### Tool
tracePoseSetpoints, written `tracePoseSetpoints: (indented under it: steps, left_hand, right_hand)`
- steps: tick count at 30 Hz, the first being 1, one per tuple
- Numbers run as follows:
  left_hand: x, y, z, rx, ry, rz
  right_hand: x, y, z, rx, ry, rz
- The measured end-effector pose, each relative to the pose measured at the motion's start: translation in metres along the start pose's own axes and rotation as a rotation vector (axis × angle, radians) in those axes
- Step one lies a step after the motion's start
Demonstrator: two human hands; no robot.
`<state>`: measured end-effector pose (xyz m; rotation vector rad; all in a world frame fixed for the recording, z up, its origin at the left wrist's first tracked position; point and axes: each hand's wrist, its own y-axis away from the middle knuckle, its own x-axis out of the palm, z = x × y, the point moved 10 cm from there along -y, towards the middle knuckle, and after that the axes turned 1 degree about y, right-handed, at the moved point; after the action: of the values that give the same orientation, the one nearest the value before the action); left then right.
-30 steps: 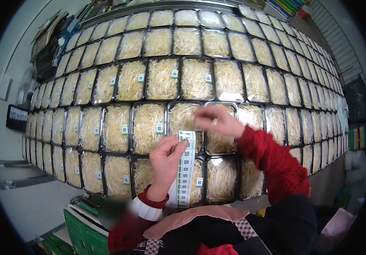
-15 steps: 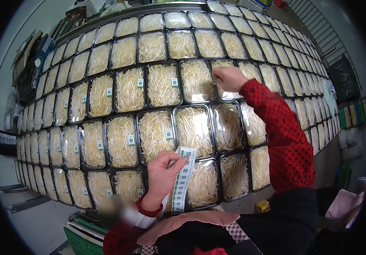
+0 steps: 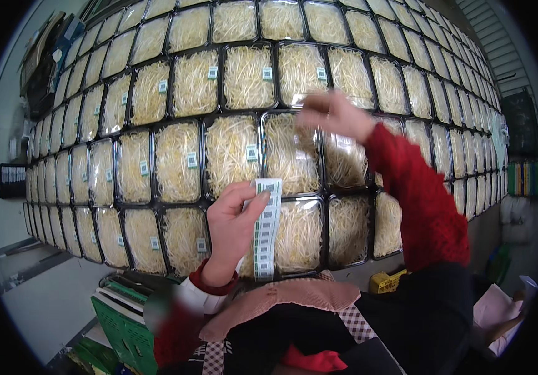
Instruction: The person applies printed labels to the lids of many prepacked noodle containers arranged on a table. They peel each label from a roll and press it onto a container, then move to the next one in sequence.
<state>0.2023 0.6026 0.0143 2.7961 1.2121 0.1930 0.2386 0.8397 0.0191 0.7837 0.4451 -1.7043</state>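
My left hand (image 3: 234, 228) grips a long strip of square green-and-white labels (image 3: 267, 234) between thumb and fingers, over the nearest row of black trays. My right hand (image 3: 332, 117), red-sleeved and smeared by motion, hovers with bent fingers over an unlabelled tray of bean sprouts (image 3: 289, 162); whether it holds anything is unclear. Behind it, a film-covered tray (image 3: 297, 72) carries a small label (image 3: 321, 74) at its right side. The trays to the left of that one also bear labels, as does the tray (image 3: 228, 156) just behind the strip.
Rows of packed trays (image 3: 187, 94) cover most of the view. Dark stacked items (image 3: 50, 56) stand at far left, green crates (image 3: 122, 315) at lower left, a yellow crate (image 3: 384, 281) below the trays, coloured crates (image 3: 525, 178) at right. Pink cloth with someone's arm (image 3: 497, 325) appears at lower right.
The tray behind my right hand now shows a label where half a second ago it had none. My right hand has moved toward me and left. The view has shifted slightly.
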Motion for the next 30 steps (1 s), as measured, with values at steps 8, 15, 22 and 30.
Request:
tracePoseSetpoints:
  steps: [8,15,22,30]
  left_hand:
    - [0.024,0.020,0.003,-0.094,0.028,0.096]
    - [0.038,0.061,0.026,-0.154,-0.021,0.189]
    - [0.028,0.110,0.027,-0.284,0.117,0.164]
    - [0.025,0.143,0.020,-0.205,0.173,0.073]
  right_hand:
    - [0.050,0.132,0.067,0.038,-0.589,-0.341]
    - [-0.013,0.103,0.052,-0.152,-0.320,-0.367]
    - [0.044,0.056,0.003,-0.371,0.608,0.073]
    - [0.059,0.056,0.008,-0.413,0.785,-0.056]
